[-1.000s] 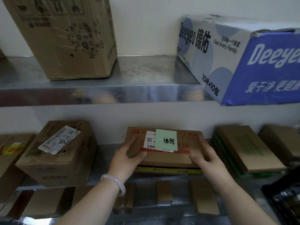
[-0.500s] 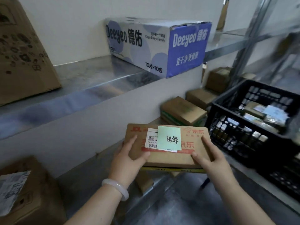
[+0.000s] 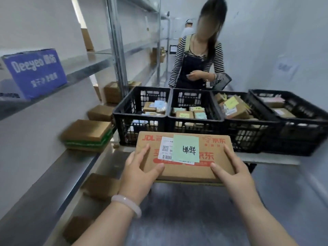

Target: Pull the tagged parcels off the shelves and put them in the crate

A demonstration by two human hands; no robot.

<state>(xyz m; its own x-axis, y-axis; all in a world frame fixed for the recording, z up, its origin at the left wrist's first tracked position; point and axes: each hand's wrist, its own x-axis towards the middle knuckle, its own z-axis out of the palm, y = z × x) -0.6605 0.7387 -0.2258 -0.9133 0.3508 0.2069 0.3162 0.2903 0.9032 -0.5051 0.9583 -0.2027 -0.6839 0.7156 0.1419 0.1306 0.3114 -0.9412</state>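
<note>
Head view: JDL carton (image 3: 186, 170), green handwritten tag (image 3: 185, 148)
Left hand (image 3: 136, 176): grips left end
Right hand (image 3: 236, 176): grips right end
Far left: Deeyeo box (image 3: 35, 73)

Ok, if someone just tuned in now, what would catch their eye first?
The cardboard parcel with a green note, centre frame, left hand and right hand gripping its ends. Behind it stand four black crates in a row, and beyond them a person in a striped top.
</note>
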